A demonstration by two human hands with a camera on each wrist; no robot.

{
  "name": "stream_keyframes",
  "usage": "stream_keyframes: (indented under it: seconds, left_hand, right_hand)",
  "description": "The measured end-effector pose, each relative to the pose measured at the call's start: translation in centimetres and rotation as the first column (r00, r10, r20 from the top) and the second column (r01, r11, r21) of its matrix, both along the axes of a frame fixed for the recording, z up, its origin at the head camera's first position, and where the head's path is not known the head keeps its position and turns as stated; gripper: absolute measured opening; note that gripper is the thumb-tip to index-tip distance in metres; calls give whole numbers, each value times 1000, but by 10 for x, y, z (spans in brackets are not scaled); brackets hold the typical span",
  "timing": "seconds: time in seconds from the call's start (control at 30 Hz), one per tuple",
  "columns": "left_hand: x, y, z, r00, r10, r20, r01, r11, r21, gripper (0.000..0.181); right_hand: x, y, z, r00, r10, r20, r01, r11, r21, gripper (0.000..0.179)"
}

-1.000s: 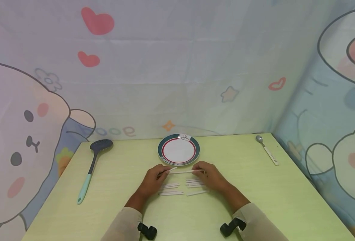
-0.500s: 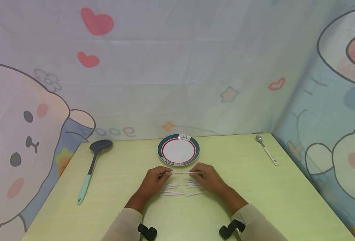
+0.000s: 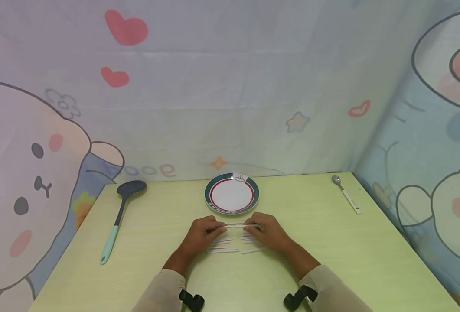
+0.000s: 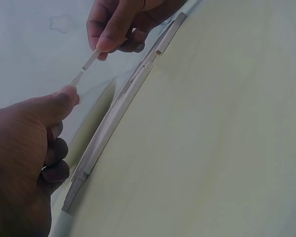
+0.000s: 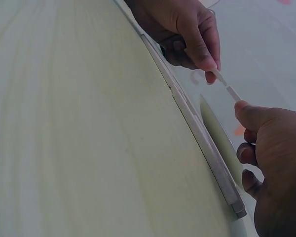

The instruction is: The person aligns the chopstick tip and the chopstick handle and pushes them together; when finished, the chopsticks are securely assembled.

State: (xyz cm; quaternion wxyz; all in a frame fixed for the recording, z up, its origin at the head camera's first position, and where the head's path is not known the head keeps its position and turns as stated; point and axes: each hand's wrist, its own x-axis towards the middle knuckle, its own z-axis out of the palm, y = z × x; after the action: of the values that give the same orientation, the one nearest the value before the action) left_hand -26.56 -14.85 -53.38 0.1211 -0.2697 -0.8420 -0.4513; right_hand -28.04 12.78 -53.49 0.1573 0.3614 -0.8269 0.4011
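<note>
Both hands meet in front of the round plate [image 3: 231, 196], their fingertips a short way apart. My left hand [image 3: 198, 234] pinches a thin white stick [image 4: 77, 79] between thumb and forefinger; its protruding end narrows to a tip. Facing it, my right hand [image 3: 270, 232] pinches another thin white stick, whose blunt end [image 5: 233, 94] points at that tip. A small gap shows between the two ends in both wrist views. Below the hands, several white sticks lie on the table in a left group [image 3: 222, 250] and a right group [image 3: 253, 250], partly covered by the hands.
A slotted turner [image 3: 124, 201] with a mint handle lies at the left of the pale yellow-green table [image 3: 167, 195]. A small spoon [image 3: 347, 196] with a white handle lies at the far right. A printed cloth [image 3: 214, 86] hangs behind the table.
The left hand's stick, tilted upward before, now lines up with the right hand's stick. The right hand has shifted slightly left and toward the body. The loose sticks and plate stay put.
</note>
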Motion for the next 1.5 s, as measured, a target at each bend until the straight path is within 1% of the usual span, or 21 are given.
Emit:
stream_keyframes:
  seconds: [0.07, 0.27, 0.47, 0.6, 0.73, 0.87, 0.97, 1.17, 1.27, 1.4, 1.5]
  left_hand:
    - [0, 0, 0, 1000, -5, -11, 5, 1000, -1, 12]
    - [0, 1, 1, 999, -14, -38, 14, 1000, -6, 12]
    - [0, 3, 3, 999, -32, -38, 32, 999, 2, 12]
    - [0, 4, 3, 999, -31, -23, 31, 1000, 0, 13]
    - [0, 4, 4, 999, -34, -30, 34, 999, -6, 14]
    - [0, 4, 4, 998, -34, -55, 33, 999, -21, 13]
    - [1, 7, 4, 996, -24, -86, 21, 999, -35, 12]
    - [2, 18, 8, 988, -7, -156, -3, 998, -59, 9]
    - [4, 22, 9, 984, 5, -177, -16, 998, -62, 8]
    - [6, 23, 8, 990, 23, -141, -31, 998, -53, 8]
    - [6, 20, 7, 995, 31, -90, -35, 998, -50, 10]
  right_hand:
    - [0, 0, 1, 1000, 7, 5, -7, 1000, 0, 8]
    - [1, -1, 2, 998, 6, 59, -7, 1000, 9, 8]
    - [1, 0, 3, 999, 9, 52, -9, 1000, 2, 7]
    - [2, 0, 3, 999, 14, 52, -14, 1000, -7, 7]
    - [1, 0, 3, 999, 17, 38, -16, 1000, -13, 8]
    - [2, -1, 5, 999, 28, 33, -28, 999, -15, 8]
    - [3, -2, 6, 998, 39, 48, -38, 999, -22, 8]
    - [2, -3, 7, 998, 38, 54, -35, 999, -40, 5]
    - [2, -4, 6, 998, 40, 55, -38, 998, -42, 5]
    - [1, -3, 5, 997, 46, 61, -45, 999, -29, 4]
    - [-1, 0, 5, 997, 14, 81, -14, 1000, 0, 7]
